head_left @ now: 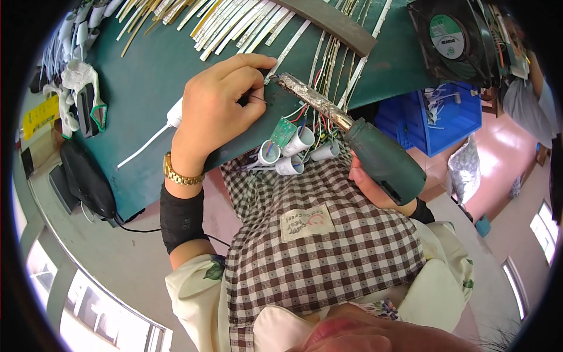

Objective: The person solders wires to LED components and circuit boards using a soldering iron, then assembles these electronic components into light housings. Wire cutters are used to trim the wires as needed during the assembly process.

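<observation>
My right hand (372,185) grips the dark green handle of a soldering iron (384,158). Its crusted metal barrel slants up and left, and the tip ends close by my left fingers. My left hand (223,102) is pinched at thumb and fingers; a thin dark line shows there, too fine to name. Just beyond the iron's tip lies the near end of a narrow white strip (287,51) with small dots. Below the barrel, a green circuit board (283,132) with red, white and blue wires sits among several white plastic cups (290,165) at the table edge, against the checked apron.
Many narrow strips (234,26) lie across the green table (146,76), with a grey-brown bar (334,26) over some. At right stand a black fan (454,44) and a blue bin (404,126). A white work glove (79,76) and black pouch (88,176) lie left.
</observation>
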The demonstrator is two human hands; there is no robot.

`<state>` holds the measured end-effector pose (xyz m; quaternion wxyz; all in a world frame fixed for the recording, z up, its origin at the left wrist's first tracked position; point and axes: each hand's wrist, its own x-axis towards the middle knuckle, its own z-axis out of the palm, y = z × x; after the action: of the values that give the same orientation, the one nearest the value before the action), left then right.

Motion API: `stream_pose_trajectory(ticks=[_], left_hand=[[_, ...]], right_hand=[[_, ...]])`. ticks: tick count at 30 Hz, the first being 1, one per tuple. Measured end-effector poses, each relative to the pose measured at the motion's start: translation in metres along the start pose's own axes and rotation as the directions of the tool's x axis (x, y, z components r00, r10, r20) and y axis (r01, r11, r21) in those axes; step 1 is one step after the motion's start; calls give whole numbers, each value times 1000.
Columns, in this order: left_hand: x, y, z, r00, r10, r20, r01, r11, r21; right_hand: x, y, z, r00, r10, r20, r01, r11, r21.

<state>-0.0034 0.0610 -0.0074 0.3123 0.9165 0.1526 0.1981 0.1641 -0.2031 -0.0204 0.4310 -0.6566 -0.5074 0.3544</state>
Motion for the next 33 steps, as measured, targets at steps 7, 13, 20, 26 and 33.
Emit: stream_pose_trajectory(ticks=[7,13,20,26,33], left_hand=[[-1,-1,1,1000,0,-12,0,1000,2],[1,-1,4,996,14,-92,-10,999,44],[0,-2,4,998,42,-54,-39,998,47],[1,1,7,992,28,-123,-22,998,51],[2,0,5,996,3,-84,-1,1000,26]], right_hand=[[12,-10,-3,989,-109,101,102,992,72],[12,-11,-3,992,-72,103,66,996,62],[8,-6,-6,980,-125,152,128,992,-9],[-3,-9,-12,999,-14,43,10,996,83],[2,-14,-8,997,78,19,-80,974,211]])
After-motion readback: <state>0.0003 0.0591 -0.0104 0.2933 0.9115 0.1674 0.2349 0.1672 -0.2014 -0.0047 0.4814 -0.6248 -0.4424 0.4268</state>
